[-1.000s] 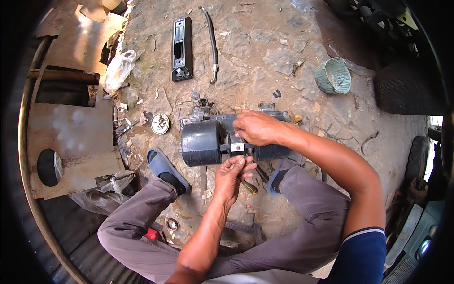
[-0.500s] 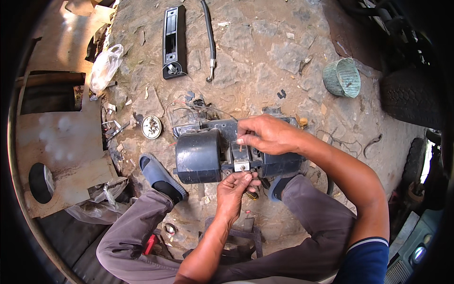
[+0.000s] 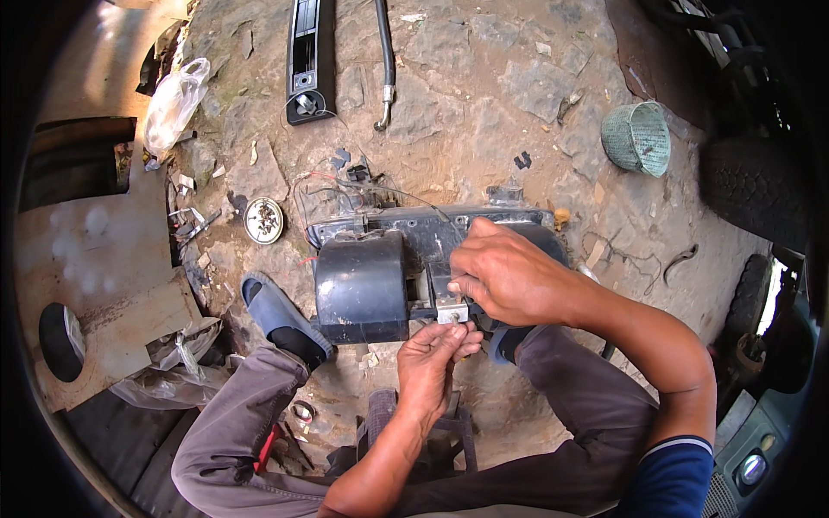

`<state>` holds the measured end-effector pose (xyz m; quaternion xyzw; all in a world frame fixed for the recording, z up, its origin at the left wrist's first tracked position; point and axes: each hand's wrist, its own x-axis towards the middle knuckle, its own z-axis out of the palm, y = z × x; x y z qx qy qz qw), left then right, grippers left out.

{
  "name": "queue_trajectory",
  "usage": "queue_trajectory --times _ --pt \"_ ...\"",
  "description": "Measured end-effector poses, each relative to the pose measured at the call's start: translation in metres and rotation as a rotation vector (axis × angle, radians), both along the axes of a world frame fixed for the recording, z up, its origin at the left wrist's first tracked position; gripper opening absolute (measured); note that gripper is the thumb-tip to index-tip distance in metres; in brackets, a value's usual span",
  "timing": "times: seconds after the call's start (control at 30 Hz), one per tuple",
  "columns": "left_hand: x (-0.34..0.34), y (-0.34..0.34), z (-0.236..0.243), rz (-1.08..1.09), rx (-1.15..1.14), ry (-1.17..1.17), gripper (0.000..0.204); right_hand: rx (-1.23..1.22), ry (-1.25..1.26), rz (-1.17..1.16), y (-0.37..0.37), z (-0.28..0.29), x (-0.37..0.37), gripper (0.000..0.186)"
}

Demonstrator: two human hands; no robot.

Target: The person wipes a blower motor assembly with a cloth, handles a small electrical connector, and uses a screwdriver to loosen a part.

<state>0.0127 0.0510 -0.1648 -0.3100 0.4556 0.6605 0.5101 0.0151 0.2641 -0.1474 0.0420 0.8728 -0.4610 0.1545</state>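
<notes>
A black plastic blower housing [image 3: 361, 285] with two rounded drums lies on the ground between my feet. A small silver metal bracket [image 3: 451, 313] sits at the front of its middle. My left hand [image 3: 432, 352] is closed in a pinch at the bracket's lower edge; whatever lies between thumb and fingers is too small to make out. My right hand [image 3: 505, 274] is closed just above the bracket, knuckles up, over the gap between the drums. It covers most of the right drum, and its fingertips are partly hidden. Thin wires [image 3: 332, 177] trail from the housing's back left.
A round tin of screws [image 3: 263, 220] stands left of the housing. Farther off lie a long black plastic panel [image 3: 311, 86], a black hose [image 3: 385, 60] and a green basket [image 3: 636, 138]. Cut sheet panels [image 3: 95, 259] line the left; a tyre [image 3: 751, 190] stands right.
The right hand has moved down and right, closer to the bracket; the small brownish piece beneath its fingers no longer shows. My left hand stays at the bracket. The view has shifted slightly.
</notes>
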Motion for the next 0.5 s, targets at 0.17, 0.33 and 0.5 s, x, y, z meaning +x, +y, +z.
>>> queue_trajectory --times 0.17,0.33,0.5 --pt "0.0033 -0.0012 -0.0039 0.042 0.011 -0.009 0.010 -0.011 -0.007 -0.023 -0.0004 -0.0049 0.0030 0.020" --pt "0.0024 -0.0016 -0.0060 0.002 -0.016 0.008 0.008 -0.015 0.006 -0.027 0.0011 -0.0085 0.0047 0.017" --pt "0.0036 -0.0003 -0.0053 -0.039 -0.053 0.038 0.006 -0.013 0.027 -0.027 0.0014 -0.0111 0.0074 0.016"
